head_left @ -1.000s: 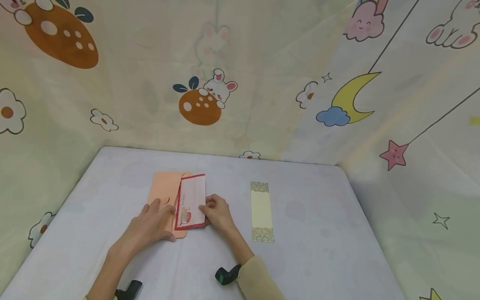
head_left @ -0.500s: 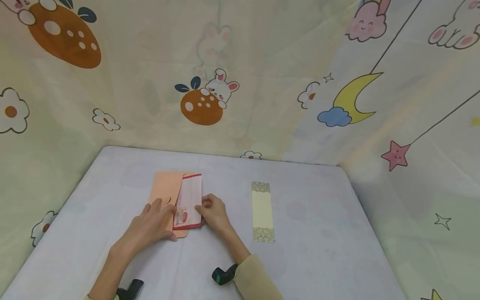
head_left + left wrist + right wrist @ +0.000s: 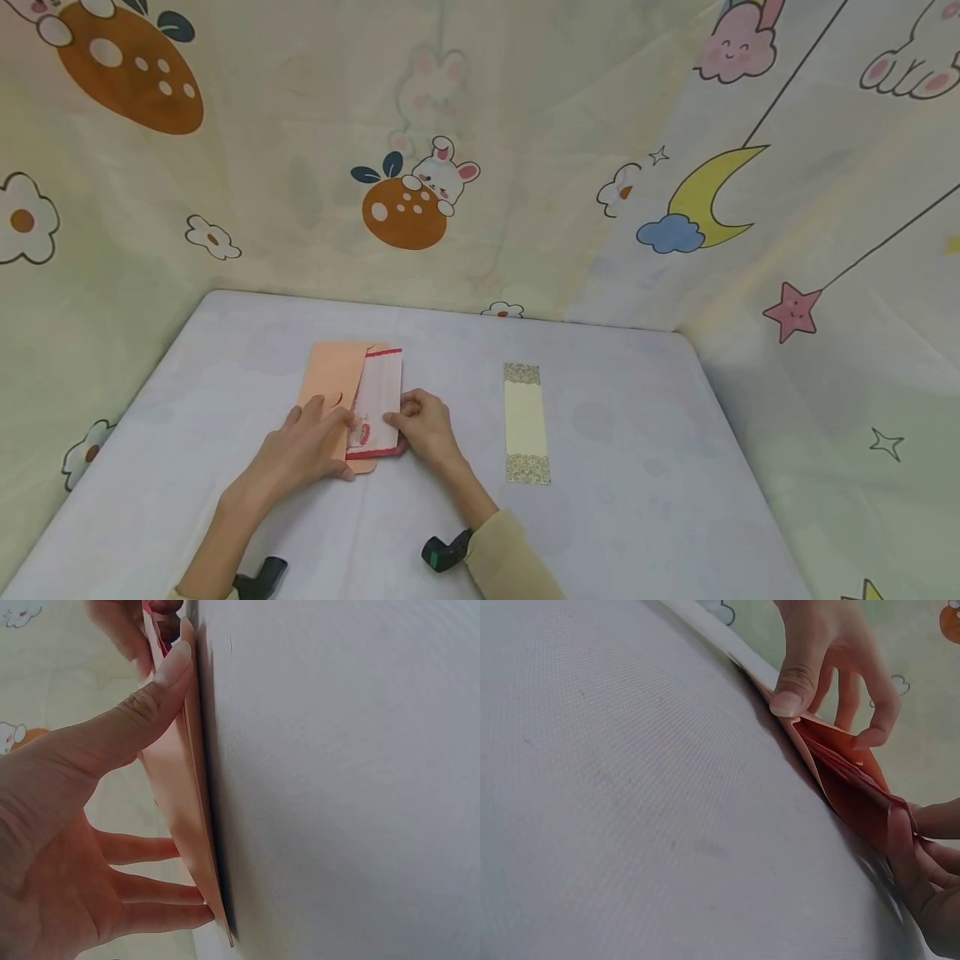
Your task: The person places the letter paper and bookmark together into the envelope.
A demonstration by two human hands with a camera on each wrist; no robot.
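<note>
I have the card [image 3: 379, 383] part-way in the envelope [image 3: 327, 367], left of centre on the white surface [image 3: 622, 417]; its left side is tucked under the envelope's front, and its right side sticks out. It is pale pinkish white, with a red border along the near and far ends and a small red-and-yellowish picture towards the near end; any lettering there is too small and soft for me to read. On my right wrist view the card's edge shows as reddish layers inside the gaping mouth of the envelope. The envelope is plain peach, more orange inside, with a dark curved mark on its front beside the left hand [image 3: 309, 442]. That hand is spread over the envelope, thumb at its near edge and the other fingers reaching across the front. The right hand [image 3: 427, 427] pinches the card's right edge between thumb and fingers. Well to the right lies a strip [image 3: 524, 419], pale yellow with a fine grey-green pattern at both ends; I can make out only ornament there.
</note>
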